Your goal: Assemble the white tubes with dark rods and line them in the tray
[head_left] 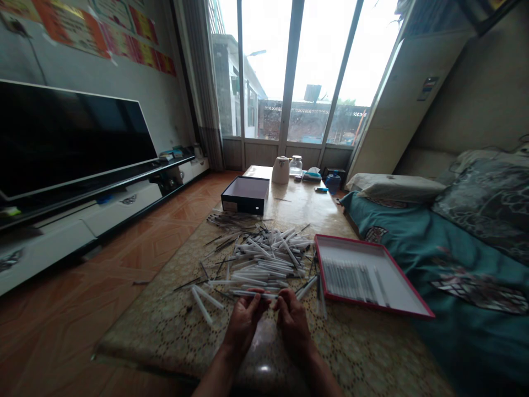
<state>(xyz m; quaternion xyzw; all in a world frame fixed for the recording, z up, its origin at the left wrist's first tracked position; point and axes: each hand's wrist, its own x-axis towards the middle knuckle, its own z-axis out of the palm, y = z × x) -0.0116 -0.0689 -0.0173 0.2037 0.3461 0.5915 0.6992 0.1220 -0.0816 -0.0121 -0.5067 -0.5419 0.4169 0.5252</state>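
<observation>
Close to the near side of the table, my left hand is closed, thumb and fingers pinching a slim whitish pen-like stick held level. The fingers of my right hand close around its other end. Just beyond both hands spreads a loose pile of white tubes, which look like pen barrels. Thin dark sticks lie mixed in and along its left side. To the right, a shallow red-edged box lid holds a row of pen-like sticks, with one lying apart from the row.
Behind the pile stands an open dark box. A beige kettle, a glass jar and a tissue pack are at the table's far end. A sofa with a teal cover borders the right side.
</observation>
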